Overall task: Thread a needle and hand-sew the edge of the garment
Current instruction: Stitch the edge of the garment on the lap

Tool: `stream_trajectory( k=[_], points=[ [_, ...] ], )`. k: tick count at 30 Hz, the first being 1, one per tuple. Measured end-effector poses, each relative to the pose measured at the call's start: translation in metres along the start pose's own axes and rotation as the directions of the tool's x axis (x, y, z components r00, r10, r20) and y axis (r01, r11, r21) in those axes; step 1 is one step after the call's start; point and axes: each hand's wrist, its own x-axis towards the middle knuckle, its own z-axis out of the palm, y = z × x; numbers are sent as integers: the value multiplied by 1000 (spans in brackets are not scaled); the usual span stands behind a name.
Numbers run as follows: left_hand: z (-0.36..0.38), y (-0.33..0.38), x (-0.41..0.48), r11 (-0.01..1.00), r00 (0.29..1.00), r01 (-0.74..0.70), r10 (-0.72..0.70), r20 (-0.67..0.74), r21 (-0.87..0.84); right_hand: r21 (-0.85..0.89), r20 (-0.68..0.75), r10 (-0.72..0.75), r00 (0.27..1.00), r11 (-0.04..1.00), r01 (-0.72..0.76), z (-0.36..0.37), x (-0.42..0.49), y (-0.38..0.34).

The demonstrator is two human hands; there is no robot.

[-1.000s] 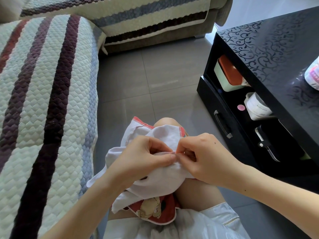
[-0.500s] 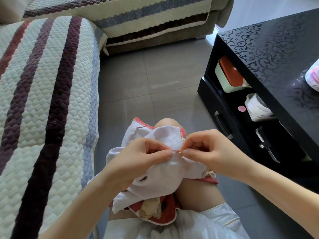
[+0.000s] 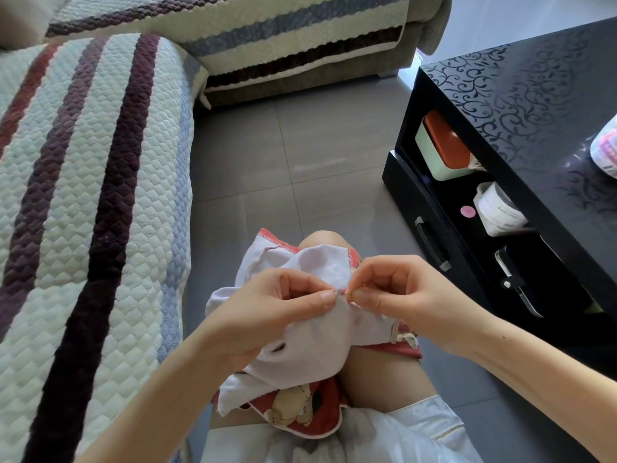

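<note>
A small white garment (image 3: 310, 355) with red trim and a cartoon print lies bunched over my knee in the head view. My left hand (image 3: 277, 309) pinches a fold of its edge between thumb and forefinger. Right beside that fold, my right hand (image 3: 400, 295) pinches something tiny at the fabric edge; the needle (image 3: 347, 293) shows only as a faint glint between the fingertips. The thread is too thin to make out.
A quilted striped sofa cover (image 3: 83, 202) fills the left side and the back. A black patterned table (image 3: 521, 121) stands at the right, its open shelf holding a box (image 3: 440, 152), a jar (image 3: 497, 208) and a phone (image 3: 510, 279). Grey floor tiles (image 3: 300, 168) lie between.
My right hand has drawn a little to the right and upward from the fold, its fingers lifting. My left hand keeps its pinch on the fabric edge.
</note>
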Motion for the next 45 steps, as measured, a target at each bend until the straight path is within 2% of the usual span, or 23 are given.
stream_trajectory(
  k=[4, 8, 14, 19, 20, 21, 22, 23, 24, 25, 27, 29, 32, 34, 35, 37, 38, 39, 40, 42, 43, 45],
  points=[
    [2, 3, -2, 998, 997, 30, -26, 71, -58, -6, 88, 2, 996, 1000, -1, -4, 6, 1],
    [3, 5, -2, 995, 997, 52, -47, 60, -85, -21, 134, -5, 991, 1000, 7, -9, 7, 4],
    [3, 5, -4, 991, 999, 41, -35, 40, -131, -17, 32, 22, 999, 1000, -22, -19, 0, 11],
    [12, 8, 1, 989, 1000, -3, 0, -24, -149, 134, -11, -68, 998, 989, 69, -1, 5, 7],
    [13, 7, 2, 989, 999, -21, 14, -51, -145, 128, -24, -78, 997, 989, 80, 0, 6, 6],
    [13, 7, 3, 990, 997, -37, 27, -76, -139, 51, -53, -107, 993, 993, 109, 0, 6, 7],
    [13, 6, 3, 990, 994, -48, 35, -99, -135, -116, -95, -177, 980, 979, 166, -1, 5, 9],
    [14, 6, 2, 990, 993, -55, 40, -115, -133, -352, -125, -303, 945, 904, 244, -1, 4, 12],
    [14, 7, 1, 989, 991, -63, 47, -122, -131, -560, -119, -445, 888, 768, 310, -2, 4, 14],
    [14, 8, 1, 990, 991, -72, 57, -120, -124, -687, -89, -557, 826, 634, 354, -1, 5, 15],
    [15, 9, 1, 990, 991, -93, 82, -107, -104, -779, -31, -671, 741, 480, 403, 1, 8, 14],
    [13, 9, 0, 992, 990, -103, 94, -109, -77, -788, -2, -723, 691, 427, 444, 1, 10, 11],
    [11, 9, -3, 991, 989, -124, 118, -91, -57, -724, 12, -740, 672, 457, 517, 2, 11, 7],
    [11, 10, -3, 991, 985, -133, 131, -108, -6, -639, 9, -720, 694, 530, 557, 7, 9, 4],
    [11, 8, -2, 989, 978, -139, 146, -152, 53, -562, -16, -697, 717, 600, 570, 11, 7, -1],
    [11, 0, 4, 962, 930, -105, 184, -317, 251, -341, -116, -657, 744, 730, 592, 17, 1, -18],
    [10, -4, 5, 953, 912, -61, 175, -372, 298, -231, -165, -647, 744, 759, 609, 17, 1, -29],
    [8, -7, 5, 955, 909, -24, 144, -392, 296, -126, -203, -620, 758, 784, 608, 13, 3, -40],
    [5, -9, 4, 964, 922, -3, 105, -373, 265, -1, -234, -550, 802, 825, 565, 6, 8, -49],
    [-4, -8, 3, 989, 960, 13, 30, -279, 149, 276, -199, -253, 947, 912, 302, -20, 24, -48],
    [-9, -5, 2, 995, 971, 7, 16, -237, 95, 328, -150, -104, 983, 933, 148, -37, 34, -40],
    [-15, 0, 0, 999, 983, -11, 17, -183, 33, 186, -156, 76, 985, 981, -47, -69, 54, -10]
  ],
)
